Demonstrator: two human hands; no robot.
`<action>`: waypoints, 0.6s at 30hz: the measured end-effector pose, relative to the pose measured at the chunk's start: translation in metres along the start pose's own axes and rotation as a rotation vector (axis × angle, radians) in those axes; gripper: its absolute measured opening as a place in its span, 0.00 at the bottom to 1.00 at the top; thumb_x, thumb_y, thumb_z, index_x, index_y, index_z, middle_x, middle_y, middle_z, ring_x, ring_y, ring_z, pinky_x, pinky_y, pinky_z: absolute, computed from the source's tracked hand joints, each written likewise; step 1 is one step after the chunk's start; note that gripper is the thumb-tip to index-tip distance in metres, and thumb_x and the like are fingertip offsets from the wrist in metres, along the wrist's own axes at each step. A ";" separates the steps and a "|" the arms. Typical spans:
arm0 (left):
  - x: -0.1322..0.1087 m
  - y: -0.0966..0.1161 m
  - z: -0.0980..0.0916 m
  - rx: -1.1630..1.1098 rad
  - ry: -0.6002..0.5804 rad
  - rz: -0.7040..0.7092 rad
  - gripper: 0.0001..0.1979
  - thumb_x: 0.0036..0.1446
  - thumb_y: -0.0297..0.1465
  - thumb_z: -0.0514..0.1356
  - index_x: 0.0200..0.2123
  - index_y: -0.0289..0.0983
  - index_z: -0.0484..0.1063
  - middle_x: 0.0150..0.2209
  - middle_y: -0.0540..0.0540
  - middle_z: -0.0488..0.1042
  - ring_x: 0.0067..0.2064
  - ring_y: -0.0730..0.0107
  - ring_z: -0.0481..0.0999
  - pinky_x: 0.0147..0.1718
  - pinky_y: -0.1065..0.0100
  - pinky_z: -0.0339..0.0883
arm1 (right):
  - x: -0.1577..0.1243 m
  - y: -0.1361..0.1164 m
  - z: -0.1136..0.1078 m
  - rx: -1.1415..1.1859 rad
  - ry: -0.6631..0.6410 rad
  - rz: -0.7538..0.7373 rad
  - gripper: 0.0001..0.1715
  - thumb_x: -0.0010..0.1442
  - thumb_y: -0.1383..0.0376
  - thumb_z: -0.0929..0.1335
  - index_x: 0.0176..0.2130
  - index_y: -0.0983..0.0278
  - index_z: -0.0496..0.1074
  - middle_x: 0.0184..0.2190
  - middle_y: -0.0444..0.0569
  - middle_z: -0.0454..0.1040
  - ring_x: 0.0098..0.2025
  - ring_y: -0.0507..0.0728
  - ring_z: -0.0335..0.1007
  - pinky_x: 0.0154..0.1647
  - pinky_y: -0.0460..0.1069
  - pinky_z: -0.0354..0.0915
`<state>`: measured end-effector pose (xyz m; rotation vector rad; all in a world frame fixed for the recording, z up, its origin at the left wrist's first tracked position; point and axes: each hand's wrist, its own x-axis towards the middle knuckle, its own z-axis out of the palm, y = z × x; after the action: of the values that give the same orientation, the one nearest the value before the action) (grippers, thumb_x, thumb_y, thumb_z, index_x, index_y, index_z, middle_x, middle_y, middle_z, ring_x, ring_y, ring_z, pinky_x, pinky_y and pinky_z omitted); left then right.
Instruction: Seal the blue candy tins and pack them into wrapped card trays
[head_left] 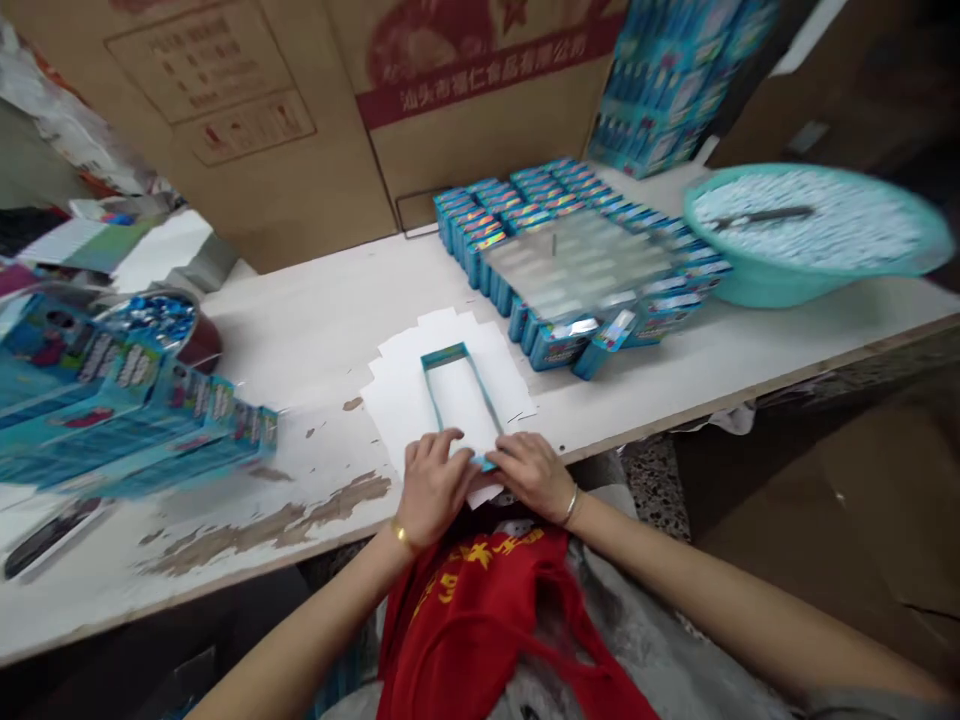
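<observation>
The left hand and right hand are both curled over the near end of a teal frame, grasping it from either side. The frame lies flat on a stack of white sheets on the table. Far right stand rows of small teal boxes, partly under a clear sheet, beside a teal basin. Printed teal cards lie left.

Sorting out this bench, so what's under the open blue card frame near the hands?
White paper sheets lie under the blue card frame, showing through its opening. The left hand and right hand hide its near end.
</observation>
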<state>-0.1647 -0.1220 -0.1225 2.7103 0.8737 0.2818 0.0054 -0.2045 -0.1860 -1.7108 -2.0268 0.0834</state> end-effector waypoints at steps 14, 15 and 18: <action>0.019 -0.001 -0.007 0.046 -0.244 -0.002 0.13 0.63 0.37 0.53 0.31 0.39 0.73 0.34 0.46 0.73 0.40 0.62 0.67 0.43 0.56 0.50 | 0.023 0.001 -0.009 0.050 -0.202 -0.036 0.03 0.60 0.67 0.65 0.37 0.63 0.70 0.35 0.50 0.67 0.39 0.59 0.56 0.38 0.52 0.56; 0.019 0.000 -0.008 0.045 -0.267 0.001 0.14 0.63 0.37 0.53 0.31 0.38 0.73 0.34 0.46 0.73 0.41 0.62 0.67 0.43 0.56 0.50 | 0.021 0.002 -0.009 0.061 -0.202 -0.038 0.04 0.61 0.67 0.65 0.35 0.63 0.70 0.35 0.50 0.67 0.39 0.59 0.56 0.39 0.52 0.57; 0.022 0.001 -0.010 0.043 -0.355 0.034 0.14 0.63 0.37 0.53 0.32 0.38 0.74 0.33 0.44 0.74 0.41 0.60 0.68 0.42 0.55 0.50 | 0.016 0.003 -0.012 0.163 -0.185 -0.048 0.07 0.63 0.66 0.62 0.39 0.64 0.70 0.35 0.52 0.69 0.39 0.59 0.58 0.41 0.53 0.59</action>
<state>-0.1493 -0.1076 -0.1109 2.6949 0.7366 -0.2099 0.0113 -0.1923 -0.1713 -1.6026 -2.1266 0.3931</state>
